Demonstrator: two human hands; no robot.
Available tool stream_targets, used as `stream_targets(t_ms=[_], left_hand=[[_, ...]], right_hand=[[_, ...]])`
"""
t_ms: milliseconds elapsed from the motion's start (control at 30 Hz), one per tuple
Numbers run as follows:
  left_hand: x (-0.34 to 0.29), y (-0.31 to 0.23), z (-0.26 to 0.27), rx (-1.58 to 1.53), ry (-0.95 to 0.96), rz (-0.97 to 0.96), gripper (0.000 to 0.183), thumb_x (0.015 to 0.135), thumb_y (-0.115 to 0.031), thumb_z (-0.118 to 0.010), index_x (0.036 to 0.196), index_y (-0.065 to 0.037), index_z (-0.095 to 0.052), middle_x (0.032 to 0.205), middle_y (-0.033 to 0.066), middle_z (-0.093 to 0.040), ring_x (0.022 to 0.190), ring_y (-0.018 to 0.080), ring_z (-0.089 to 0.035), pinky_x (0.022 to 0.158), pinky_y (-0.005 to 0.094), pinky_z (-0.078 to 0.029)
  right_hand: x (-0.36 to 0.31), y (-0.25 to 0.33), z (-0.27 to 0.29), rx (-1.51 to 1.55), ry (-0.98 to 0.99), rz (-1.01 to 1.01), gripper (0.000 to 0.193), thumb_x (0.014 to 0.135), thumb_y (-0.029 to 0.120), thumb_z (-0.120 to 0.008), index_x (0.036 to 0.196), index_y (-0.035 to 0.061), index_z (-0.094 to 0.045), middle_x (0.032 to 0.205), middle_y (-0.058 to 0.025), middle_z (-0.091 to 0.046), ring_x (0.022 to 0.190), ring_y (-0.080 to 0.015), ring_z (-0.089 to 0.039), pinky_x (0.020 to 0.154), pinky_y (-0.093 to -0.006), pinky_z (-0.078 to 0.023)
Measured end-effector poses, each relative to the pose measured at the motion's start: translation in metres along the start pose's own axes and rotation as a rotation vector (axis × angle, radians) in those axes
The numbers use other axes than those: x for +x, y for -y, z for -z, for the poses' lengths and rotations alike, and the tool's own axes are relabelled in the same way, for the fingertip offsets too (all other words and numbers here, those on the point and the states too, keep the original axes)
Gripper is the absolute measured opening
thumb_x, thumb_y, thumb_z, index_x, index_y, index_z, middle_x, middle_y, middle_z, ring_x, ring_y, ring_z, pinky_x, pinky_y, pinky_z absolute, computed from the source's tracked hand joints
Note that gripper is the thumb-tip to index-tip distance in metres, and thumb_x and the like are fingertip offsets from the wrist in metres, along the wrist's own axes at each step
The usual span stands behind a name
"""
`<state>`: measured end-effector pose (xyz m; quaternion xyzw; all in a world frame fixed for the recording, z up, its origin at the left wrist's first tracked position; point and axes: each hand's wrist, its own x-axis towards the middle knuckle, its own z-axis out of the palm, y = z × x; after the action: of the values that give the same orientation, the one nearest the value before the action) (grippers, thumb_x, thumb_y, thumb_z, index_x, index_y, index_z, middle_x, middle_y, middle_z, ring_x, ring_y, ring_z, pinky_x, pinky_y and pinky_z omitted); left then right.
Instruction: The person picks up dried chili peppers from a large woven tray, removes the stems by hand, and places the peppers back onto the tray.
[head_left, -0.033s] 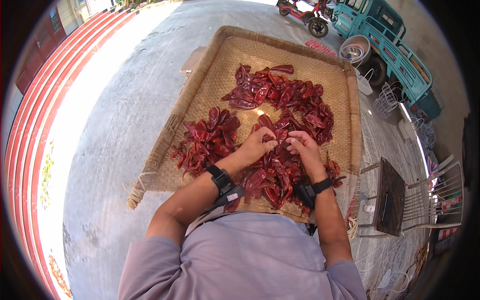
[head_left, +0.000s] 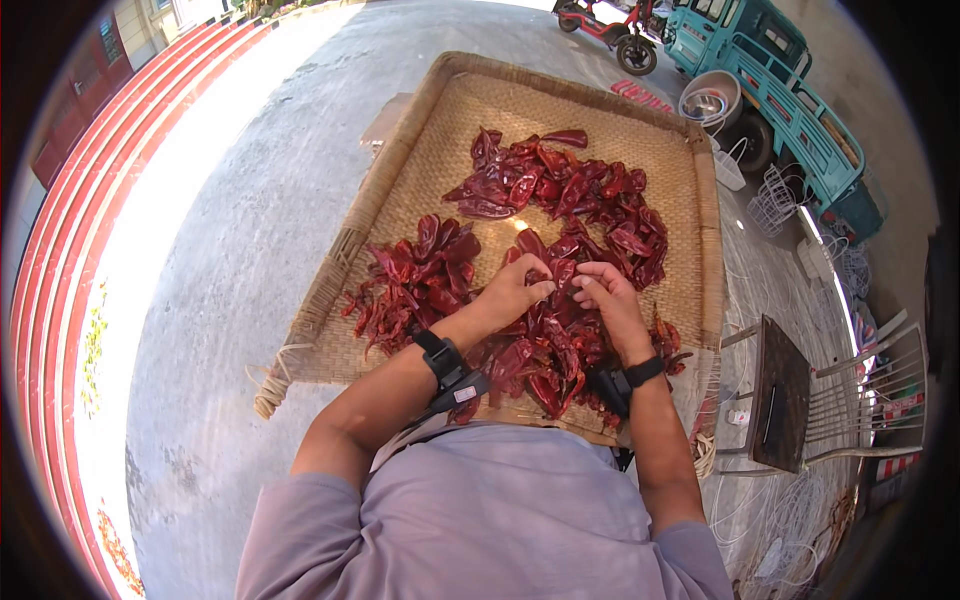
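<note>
Over a shallow woven tray [head_left: 410,160], my two hands are close together at a heap of dried red chili peppers [head_left: 560,350]. My left hand [head_left: 512,294] is closed, thumb and forefinger at one side of a dark red chili pepper [head_left: 563,272]. Facing it, my right hand [head_left: 612,303] has its thumb and fingertips pinched at the other side of that pepper. The exact grip points are partly covered by the fingers. Another pile of peppers [head_left: 425,275] lies left of my left hand, and a wide curved pile [head_left: 575,185] spreads beyond both hands.
Right of the tray stand a dark-seated stool [head_left: 780,395] and a slatted metal chair [head_left: 880,400]. Farther off are a teal cargo tricycle [head_left: 800,90], a red scooter [head_left: 625,40], stacked basins [head_left: 710,100] and wire baskets [head_left: 770,205]. Red-edged steps [head_left: 90,200] run along the left.
</note>
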<state>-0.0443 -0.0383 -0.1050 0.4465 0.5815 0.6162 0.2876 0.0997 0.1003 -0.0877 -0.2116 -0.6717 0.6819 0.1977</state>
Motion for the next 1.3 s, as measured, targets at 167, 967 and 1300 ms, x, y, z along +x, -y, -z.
stream_targets(t_ms=[167, 967, 1300], left_hand=[[0.0, 0.001, 0.001, 0.03, 0.001, 0.053, 0.019, 0.083, -0.014, -0.063, 0.094, -0.003, -0.053, 0.081, 0.0028, -0.054, 0.074, 0.0078, -0.047, 0.066, 0.0234, -0.042], [-0.002, -0.03, -0.002, -0.398, -0.124, 0.029, 0.015, 0.096, -0.018, -0.044, 0.107, -0.007, -0.042, 0.101, 0.0071, -0.052, 0.091, 0.0145, -0.053, 0.083, 0.0281, -0.045], [0.0, -0.033, -0.008, -0.826, -0.09, 0.059, 0.013, 0.096, -0.014, -0.043, 0.106, -0.007, -0.039, 0.11, 0.0123, -0.05, 0.107, 0.0237, -0.053, 0.089, 0.0376, -0.048]], right_hand=[[-0.001, 0.001, -0.002, -0.019, 0.008, -0.02, 0.019, 0.09, 0.013, -0.054, 0.107, 0.0046, -0.056, 0.093, -0.0034, -0.063, 0.075, -0.0086, -0.058, 0.068, -0.0214, -0.046], [-0.012, 0.017, -0.018, -0.134, 0.262, 0.066, 0.031, 0.089, 0.019, -0.057, 0.115, 0.0029, -0.054, 0.097, -0.0042, -0.059, 0.085, -0.0106, -0.055, 0.076, -0.0247, -0.046], [-0.01, 0.012, -0.015, -0.418, 0.313, 0.166, 0.038, 0.078, 0.017, -0.064, 0.111, -0.0009, -0.055, 0.096, -0.0079, -0.06, 0.088, -0.0144, -0.055, 0.079, -0.0286, -0.044]])
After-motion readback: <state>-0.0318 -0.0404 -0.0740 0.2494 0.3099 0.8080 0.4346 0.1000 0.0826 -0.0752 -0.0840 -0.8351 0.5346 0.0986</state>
